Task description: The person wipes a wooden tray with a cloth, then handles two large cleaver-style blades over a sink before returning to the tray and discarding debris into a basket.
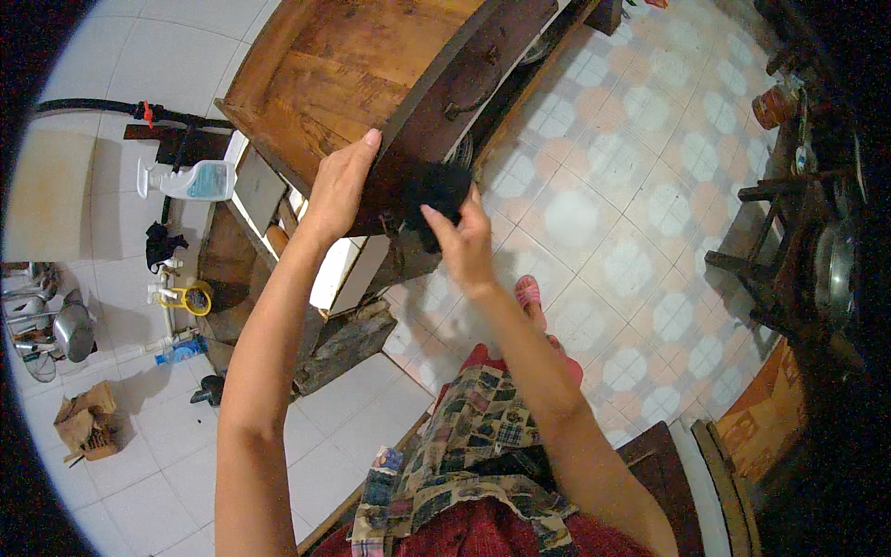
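A brown wooden drawer [355, 76] lies tilted before me, with its inside boards facing up. Its dark front panel [435, 115] bears a curved metal handle [473, 104]. My left hand [341, 184] grips the drawer's near corner, with one digit along the top edge of the front panel; its other fingers are partly hidden. In my right hand [463, 237] is a bunched black cloth [438, 195], pressed against the lower end of the front panel. The cloth covers some of my right fingers.
A spray bottle [198, 179] hangs by a black pipe [90, 106] on the tiled wall. Metal kitchen utensils [73, 327] and a torn cardboard box [89, 421] are at left. Dark wooden stools [755, 264] stand at right on the patterned floor [592, 257]. A stone block [348, 344] lies below the drawer.
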A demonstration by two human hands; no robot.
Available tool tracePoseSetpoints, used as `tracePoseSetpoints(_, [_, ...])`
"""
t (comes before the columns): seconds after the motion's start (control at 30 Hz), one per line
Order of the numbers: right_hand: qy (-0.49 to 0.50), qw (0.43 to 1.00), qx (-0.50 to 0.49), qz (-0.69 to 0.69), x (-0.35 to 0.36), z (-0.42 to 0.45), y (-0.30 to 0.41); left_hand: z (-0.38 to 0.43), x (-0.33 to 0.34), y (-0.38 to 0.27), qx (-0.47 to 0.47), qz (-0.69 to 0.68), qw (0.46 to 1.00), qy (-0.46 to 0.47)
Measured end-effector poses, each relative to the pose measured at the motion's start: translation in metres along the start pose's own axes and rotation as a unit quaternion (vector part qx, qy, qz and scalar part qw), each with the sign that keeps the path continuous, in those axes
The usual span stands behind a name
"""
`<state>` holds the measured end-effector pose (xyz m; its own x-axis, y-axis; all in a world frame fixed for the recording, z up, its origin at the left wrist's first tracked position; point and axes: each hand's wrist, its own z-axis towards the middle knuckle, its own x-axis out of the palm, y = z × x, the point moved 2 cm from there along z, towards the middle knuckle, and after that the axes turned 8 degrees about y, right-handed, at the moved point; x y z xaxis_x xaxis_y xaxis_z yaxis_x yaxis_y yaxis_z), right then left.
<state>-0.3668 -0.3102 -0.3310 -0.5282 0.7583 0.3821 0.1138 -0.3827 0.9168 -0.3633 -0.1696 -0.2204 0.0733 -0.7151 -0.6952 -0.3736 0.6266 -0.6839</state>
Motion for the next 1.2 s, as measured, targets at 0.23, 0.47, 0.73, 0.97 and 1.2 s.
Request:
tracePoseSetpoints(0.23, [0.027,0.987,-0.139,-0.076,0.041,-0.052,-0.048,0.003,0.004,-0.007,-0.024,0.010,0.999,0.033])
tracePoseSetpoints(0.47, [-0.074,0.973,-0.175,-0.127,0.042,-0.041,-0.006,-0.001,-0.001,0.002,-0.030,-0.039,0.999,0.017])
tracePoseSetpoints(0.73, [0.045,0.940,-0.231,-0.248,0.054,-0.041,-0.038,0.001,0.002,-0.005,-0.013,0.005,1.000,-0.015])
tracePoseSetpoints(0.97, [0.038,0.947,-0.210,-0.240,0.071,-0.048,-0.023,0.005,0.002,-0.001,-0.011,0.019,1.000,-0.010])
tracePoseSetpoints(1.2, [-0.126,0.988,-0.016,-0.092,0.024,-0.050,-0.040,0.003,0.003,0.000,0.005,0.019,0.999,-0.026])
